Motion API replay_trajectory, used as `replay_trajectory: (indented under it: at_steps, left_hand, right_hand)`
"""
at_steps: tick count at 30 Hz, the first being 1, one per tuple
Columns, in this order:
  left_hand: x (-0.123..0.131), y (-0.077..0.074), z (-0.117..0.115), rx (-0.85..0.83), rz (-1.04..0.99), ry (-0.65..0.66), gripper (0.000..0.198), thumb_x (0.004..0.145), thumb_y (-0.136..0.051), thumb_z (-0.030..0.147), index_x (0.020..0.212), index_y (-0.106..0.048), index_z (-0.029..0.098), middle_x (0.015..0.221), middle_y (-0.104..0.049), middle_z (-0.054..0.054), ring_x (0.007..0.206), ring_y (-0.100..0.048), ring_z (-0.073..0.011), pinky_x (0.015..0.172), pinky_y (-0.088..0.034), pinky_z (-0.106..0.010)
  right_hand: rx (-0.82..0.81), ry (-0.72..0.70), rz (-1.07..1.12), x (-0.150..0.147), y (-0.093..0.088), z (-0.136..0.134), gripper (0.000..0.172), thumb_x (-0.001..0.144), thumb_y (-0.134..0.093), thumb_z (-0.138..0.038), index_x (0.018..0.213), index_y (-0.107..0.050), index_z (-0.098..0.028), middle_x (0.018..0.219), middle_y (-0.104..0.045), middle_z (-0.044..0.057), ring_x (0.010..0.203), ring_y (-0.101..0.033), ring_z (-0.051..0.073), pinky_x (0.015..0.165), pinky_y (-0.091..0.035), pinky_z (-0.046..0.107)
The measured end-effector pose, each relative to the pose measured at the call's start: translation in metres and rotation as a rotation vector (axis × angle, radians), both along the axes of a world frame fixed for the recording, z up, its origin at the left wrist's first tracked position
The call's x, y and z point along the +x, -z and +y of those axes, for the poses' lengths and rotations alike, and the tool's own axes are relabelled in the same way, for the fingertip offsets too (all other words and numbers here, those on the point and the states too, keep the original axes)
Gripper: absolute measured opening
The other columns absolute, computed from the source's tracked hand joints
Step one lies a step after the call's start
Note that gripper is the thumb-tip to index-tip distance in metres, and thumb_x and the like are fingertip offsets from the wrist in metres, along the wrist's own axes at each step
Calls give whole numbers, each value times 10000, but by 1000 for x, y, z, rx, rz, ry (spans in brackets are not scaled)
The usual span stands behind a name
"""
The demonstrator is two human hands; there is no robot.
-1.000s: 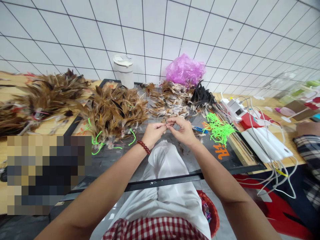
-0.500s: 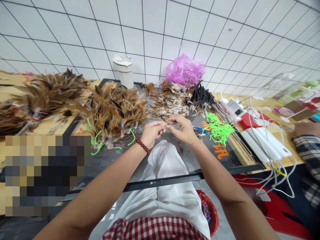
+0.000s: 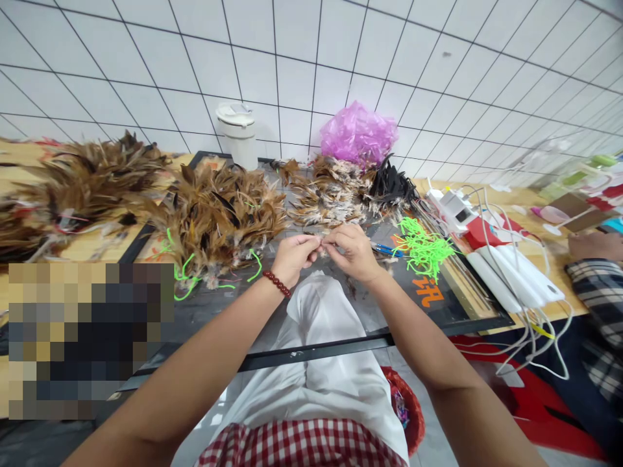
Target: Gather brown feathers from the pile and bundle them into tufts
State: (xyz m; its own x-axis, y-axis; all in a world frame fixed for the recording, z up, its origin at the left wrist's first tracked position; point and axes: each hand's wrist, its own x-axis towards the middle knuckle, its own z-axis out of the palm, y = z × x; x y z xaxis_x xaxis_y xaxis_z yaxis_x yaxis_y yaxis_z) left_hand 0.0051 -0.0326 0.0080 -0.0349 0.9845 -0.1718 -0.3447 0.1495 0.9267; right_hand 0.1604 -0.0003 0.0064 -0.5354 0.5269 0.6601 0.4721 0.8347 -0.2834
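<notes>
My left hand (image 3: 294, 258), with a red bead bracelet (image 3: 277, 283) on the wrist, is closed in a pinch. My right hand (image 3: 353, 253) is also closed, its thumb and fingers meeting the left fingertips over the near part of the table. Whatever lies between the fingertips is small and mostly hidden. Beyond the hands are a pile of brown and white feathers (image 3: 328, 194) and a bunch of black feathers (image 3: 392, 185). A large heap of brown feathers (image 3: 224, 214) lies to the left. Bright green strings (image 3: 423, 250) and a blue tool (image 3: 388, 250) lie right of my right hand.
Against the tiled wall stand a white lidded cup (image 3: 239, 136) and a pink plastic bag (image 3: 359, 133). White power strips (image 3: 516, 279) and cables lie at right, near another person's checked sleeve (image 3: 596, 292). More feathers (image 3: 97, 172) lie far left. A red basket (image 3: 413, 415) is below the table edge.
My right hand's fingers have closed in and curled over toward the left fingertips. The left hand keeps its pinch. The whole view has shifted slightly.
</notes>
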Motion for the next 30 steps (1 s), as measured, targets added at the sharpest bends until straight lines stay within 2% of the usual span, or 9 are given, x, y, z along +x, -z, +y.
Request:
replay_trajectory:
  at_steps: [4, 7, 19, 24, 28, 30]
  left_hand:
    - [0, 1, 0, 17, -14, -15, 229, 593, -736, 273, 714, -666, 91, 665, -630, -55, 444, -479, -53, 349, -231, -166]
    - [0, 1, 0, 10, -52, -33, 264, 561, -757, 253, 750, -676, 87, 683, -649, -63, 457, -488, -56, 357, -249, -168]
    - [-2, 2, 4, -3, -132, -55, 220, 498, -763, 152, 674, -643, 99, 537, -550, 18, 454, -451, -37, 384, -284, -153]
    - [-4, 2, 5, 1, -166, -22, 221, 509, -763, 141, 689, -642, 103, 515, -526, 30, 443, -423, -25, 388, -269, -148]
    - [-5, 2, 4, 20, -170, 8, 220, 519, -775, 167, 685, -645, 104, 541, -541, 21, 456, -431, -25, 378, -243, -144]
    - [-6, 2, 5, 22, -176, 19, 229, 513, -782, 173, 688, -652, 106, 556, -552, 16, 462, -435, -25, 378, -238, -144]
  right_hand:
    - [-138, 6, 77, -3, -2, -2, 81, 835, -523, -201, 803, -597, -191, 790, -631, 25, 758, -551, 151, 772, -390, 314]
    - [-172, 9, 102, -4, -1, -1, 61, 812, -532, -194, 787, -588, -190, 760, -609, 17, 712, -529, 144, 737, -398, 300]
    - [-200, -42, 100, -5, 1, -1, 41, 799, -558, -233, 793, -573, -195, 762, -595, 19, 721, -526, 145, 723, -427, 301]
    - [-194, -75, 139, -5, 2, 0, 238, 740, -652, -309, 931, -565, -198, 938, -595, 63, 824, -528, 172, 717, -463, 313]
    - [-167, -93, 193, -5, 3, 1, 111, 806, -601, -266, 884, -606, -188, 879, -639, 66, 806, -571, 162, 731, -481, 309]
    - [-155, -102, 203, -5, 4, 2, 102, 824, -589, -260, 875, -629, -182, 872, -664, 73, 817, -599, 159, 761, -490, 309]
